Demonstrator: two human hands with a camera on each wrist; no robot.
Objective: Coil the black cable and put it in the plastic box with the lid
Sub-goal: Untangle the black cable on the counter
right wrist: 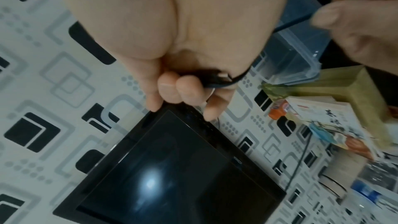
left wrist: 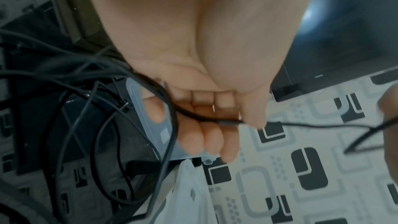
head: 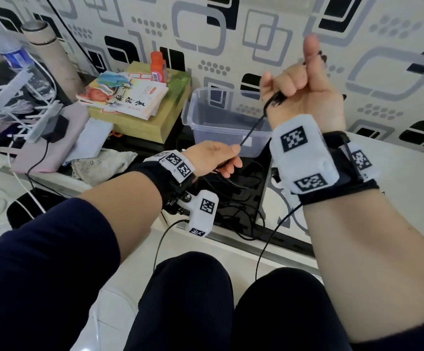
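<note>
so we keep the black cable (head: 252,130) taut between hands: right hand (head: 304,92) clenched round its plug end, left hand (head: 216,158) pinching lower (the rest lies tangled on the table), plastic box (head: 193,117) just behind.

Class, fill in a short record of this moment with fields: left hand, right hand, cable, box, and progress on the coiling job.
left hand: left hand pinches the black cable low, in front of the box
right hand: right hand is raised, fingers curled round the cable's end
cable: one stretch runs taut between the hands; the rest lies in loose tangles on the dark surface below
box: plastic box stands open, nothing visible inside; lid not clearly seen
progress: no neat coil formed yet; cable not in the box
</note>
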